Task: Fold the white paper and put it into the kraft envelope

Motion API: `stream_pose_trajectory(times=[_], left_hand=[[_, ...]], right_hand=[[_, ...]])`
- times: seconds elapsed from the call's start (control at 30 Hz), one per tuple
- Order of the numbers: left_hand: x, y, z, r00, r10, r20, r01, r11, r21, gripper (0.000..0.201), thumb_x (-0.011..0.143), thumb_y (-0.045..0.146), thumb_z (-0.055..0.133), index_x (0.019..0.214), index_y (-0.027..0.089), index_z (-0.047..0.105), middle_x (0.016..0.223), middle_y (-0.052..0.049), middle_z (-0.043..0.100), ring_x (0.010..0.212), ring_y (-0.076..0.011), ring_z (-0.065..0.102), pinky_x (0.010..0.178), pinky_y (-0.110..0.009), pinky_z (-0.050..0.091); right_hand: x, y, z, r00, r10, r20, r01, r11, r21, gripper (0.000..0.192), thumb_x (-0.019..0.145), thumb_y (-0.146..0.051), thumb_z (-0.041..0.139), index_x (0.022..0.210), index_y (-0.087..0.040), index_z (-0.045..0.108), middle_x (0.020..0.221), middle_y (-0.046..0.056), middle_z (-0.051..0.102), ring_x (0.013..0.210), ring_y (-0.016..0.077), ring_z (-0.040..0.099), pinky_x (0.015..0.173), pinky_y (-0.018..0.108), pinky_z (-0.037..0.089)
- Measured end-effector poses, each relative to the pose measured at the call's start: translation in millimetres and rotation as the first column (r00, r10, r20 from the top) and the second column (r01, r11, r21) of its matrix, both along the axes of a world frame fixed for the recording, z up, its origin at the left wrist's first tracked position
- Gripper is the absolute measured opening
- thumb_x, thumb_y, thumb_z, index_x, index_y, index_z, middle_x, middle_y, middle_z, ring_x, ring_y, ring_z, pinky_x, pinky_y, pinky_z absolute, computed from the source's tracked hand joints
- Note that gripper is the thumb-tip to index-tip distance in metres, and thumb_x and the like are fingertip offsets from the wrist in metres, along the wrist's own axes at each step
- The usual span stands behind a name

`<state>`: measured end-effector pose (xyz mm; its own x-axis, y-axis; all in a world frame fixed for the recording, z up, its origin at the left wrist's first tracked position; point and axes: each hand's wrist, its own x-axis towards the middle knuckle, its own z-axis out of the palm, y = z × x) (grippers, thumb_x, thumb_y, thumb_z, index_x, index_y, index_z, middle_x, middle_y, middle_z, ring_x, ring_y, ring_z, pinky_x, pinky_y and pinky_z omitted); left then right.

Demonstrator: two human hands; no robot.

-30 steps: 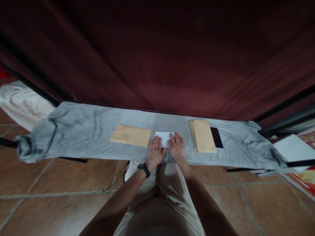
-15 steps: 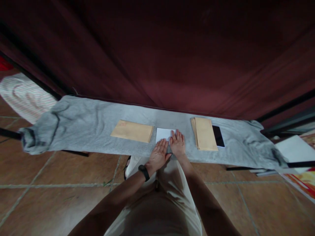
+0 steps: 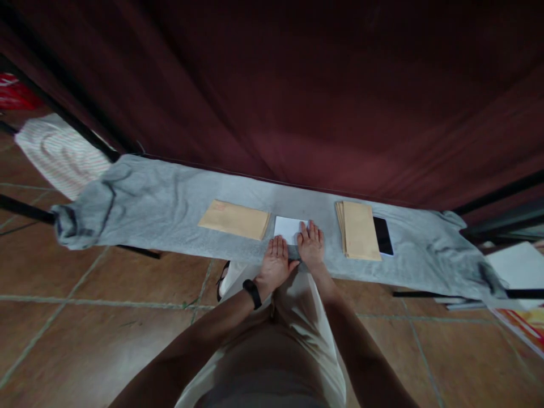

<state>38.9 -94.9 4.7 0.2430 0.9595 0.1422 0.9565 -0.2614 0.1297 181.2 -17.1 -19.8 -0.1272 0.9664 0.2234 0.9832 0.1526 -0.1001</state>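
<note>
A white sheet of paper [image 3: 288, 228] lies on the grey cloth between two lots of brown envelopes. My left hand [image 3: 275, 265], with a dark band on its wrist, lies flat with its fingertips at the paper's near edge. Flat over the paper's right side rests my right hand [image 3: 311, 245], fingers stretched out. Neither hand grasps anything. To the left of the paper are brown envelopes [image 3: 236, 219] lying lengthwise. Another stack of brown envelopes [image 3: 361, 231] lies to the right, slightly fanned at its left edge.
A dark-screened phone [image 3: 383, 236] lies against the right envelope stack. The grey cloth [image 3: 148, 198] covers a long narrow surface. Behind it hangs a dark red curtain [image 3: 297, 113]. Black metal bars [image 3: 25, 209] stand at both ends. Striped fabric [image 3: 63, 153] is at the left.
My left hand has drawn back toward me, leaving more of the paper showing. My right hand stays on the paper's right side. The whole view has shifted and tilted slightly.
</note>
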Motion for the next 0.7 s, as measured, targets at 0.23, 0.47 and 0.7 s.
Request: stream_pose_trajectory(times=[0.23, 0.47, 0.7], left_hand=[[3.9, 22.8, 2.7, 0.996, 0.002, 0.092, -0.004, 1.0, 0.02, 0.053, 0.101, 0.03, 0.035, 0.146, 0.005, 0.045, 0.156, -0.021, 0.041, 0.147, -0.0308, 0.036, 0.118, -0.049, 0.033], [4.2, 56.3, -12.1, 0.998, 0.022, 0.055, -0.023, 0.999, 0.028, 0.055, 0.1, 0.027, 0.035, 0.152, 0.009, 0.041, 0.162, -0.017, 0.032, 0.152, -0.028, 0.026, 0.123, -0.049, 0.024], [0.6, 59.9, -18.7, 0.999, 0.001, 0.037, -0.002, 1.0, 0.023, 0.056, 0.1, 0.03, 0.038, 0.154, 0.017, 0.038, 0.164, -0.013, 0.027, 0.153, -0.0292, 0.023, 0.122, -0.051, 0.025]], right_hand=[[-2.7, -1.3, 3.2, 1.0, 0.0, -0.02, 0.0, 1.0, 0.006, 0.05, 0.104, -0.03, 0.039, 0.153, -0.02, 0.041, 0.161, 0.016, 0.034, 0.145, 0.029, 0.037, 0.118, 0.049, 0.027], [-6.5, -1.0, 7.0, 0.997, -0.012, -0.077, 0.012, 1.0, -0.003, 0.05, 0.103, -0.031, 0.042, 0.151, -0.02, 0.045, 0.16, 0.016, 0.036, 0.146, 0.0288, 0.037, 0.119, 0.049, 0.027], [-0.9, -8.3, 7.7, 0.978, 0.127, -0.167, -0.128, 0.992, 0.004, 0.049, 0.101, -0.022, 0.039, 0.15, -0.019, 0.045, 0.159, 0.009, 0.039, 0.147, 0.0228, 0.037, 0.121, 0.046, 0.026]])
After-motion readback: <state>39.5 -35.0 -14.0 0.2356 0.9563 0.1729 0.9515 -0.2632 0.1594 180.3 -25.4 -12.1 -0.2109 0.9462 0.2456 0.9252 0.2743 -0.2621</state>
